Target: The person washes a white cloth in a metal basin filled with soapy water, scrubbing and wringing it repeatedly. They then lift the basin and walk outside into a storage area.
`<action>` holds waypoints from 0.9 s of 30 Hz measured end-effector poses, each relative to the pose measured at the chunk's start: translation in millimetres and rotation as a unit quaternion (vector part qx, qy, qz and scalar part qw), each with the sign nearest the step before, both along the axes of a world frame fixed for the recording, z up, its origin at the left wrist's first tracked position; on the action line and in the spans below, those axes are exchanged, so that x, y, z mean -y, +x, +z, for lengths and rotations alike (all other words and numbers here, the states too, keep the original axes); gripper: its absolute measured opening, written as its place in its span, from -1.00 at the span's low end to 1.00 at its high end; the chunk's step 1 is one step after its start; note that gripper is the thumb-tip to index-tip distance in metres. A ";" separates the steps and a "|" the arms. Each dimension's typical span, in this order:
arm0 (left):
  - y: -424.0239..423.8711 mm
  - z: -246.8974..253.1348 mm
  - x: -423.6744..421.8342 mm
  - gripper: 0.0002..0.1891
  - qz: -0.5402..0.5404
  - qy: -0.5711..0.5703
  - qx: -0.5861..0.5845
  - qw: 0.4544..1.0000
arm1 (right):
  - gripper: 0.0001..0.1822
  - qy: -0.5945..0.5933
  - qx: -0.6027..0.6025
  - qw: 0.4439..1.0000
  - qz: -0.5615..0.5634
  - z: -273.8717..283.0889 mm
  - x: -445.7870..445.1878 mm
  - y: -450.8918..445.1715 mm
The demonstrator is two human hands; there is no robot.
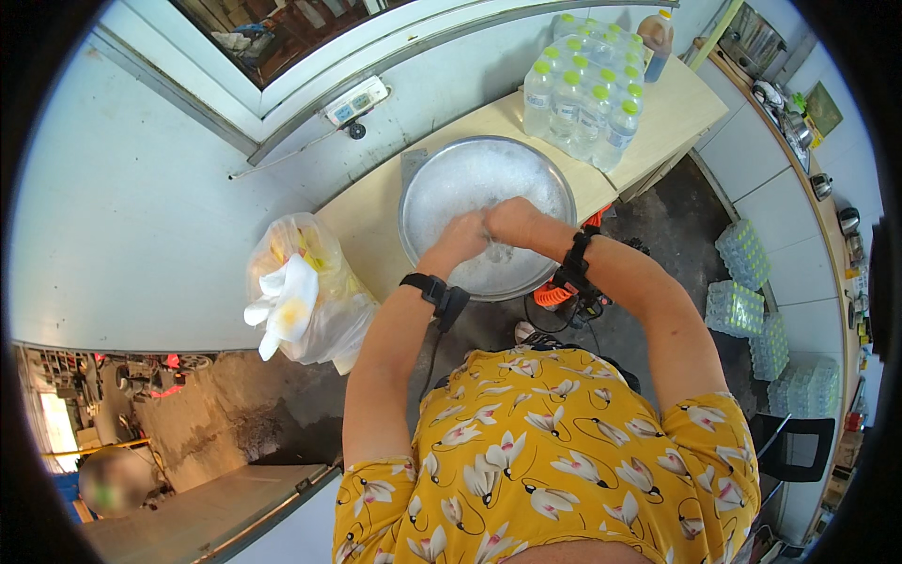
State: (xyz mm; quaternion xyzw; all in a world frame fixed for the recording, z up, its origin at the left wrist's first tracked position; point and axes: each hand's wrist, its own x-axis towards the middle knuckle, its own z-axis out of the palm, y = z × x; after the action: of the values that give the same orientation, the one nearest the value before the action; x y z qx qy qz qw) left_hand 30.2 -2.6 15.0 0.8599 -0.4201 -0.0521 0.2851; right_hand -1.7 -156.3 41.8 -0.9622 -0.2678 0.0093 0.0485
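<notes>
A wide, round metal basin [557,169] stands on the pale wooden table, and whitish, foamy-looking contents [479,169] fill much of it. Over its middle my left hand [461,238] and my right hand [513,223] meet, with fingers curled inward and knuckles close together. The fingertips point down and are hidden, so whether something is between them does not show. Just below the hands lies a greyish patch [500,252] in the basin. Each of my wrists wears a black strap with a small device.
A shrink-wrapped pack of bottles [581,92] and a jug of dark liquid [655,46] stand at the table's right end. At left, a white glove [289,299] lies on a plastic bag [338,310]. An orange coiled hose [553,295] hangs below the basin.
</notes>
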 end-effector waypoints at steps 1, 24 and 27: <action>1.1 0.9 1.3 -0.61 0.008 0.046 -0.066 0.997 | -0.82 0.005 0.017 1.000 0.007 -4.1 -0.4 -1.1; -21.1 61.6 -23.7 -0.69 -0.028 0.010 0.386 0.922 | -0.77 0.455 -0.601 0.653 -0.079 46.9 -0.7 -17.1; -15.8 55.8 -21.7 -0.82 -0.023 0.020 0.373 0.927 | -0.78 0.377 -0.521 0.762 -0.079 41.8 0.7 -10.1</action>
State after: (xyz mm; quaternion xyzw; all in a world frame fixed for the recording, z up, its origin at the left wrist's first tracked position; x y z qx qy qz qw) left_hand 14.4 19.1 70.9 0.8131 -0.5144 0.2575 0.0891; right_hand -11.8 -157.0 83.7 -0.7308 -0.1066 0.4038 0.5399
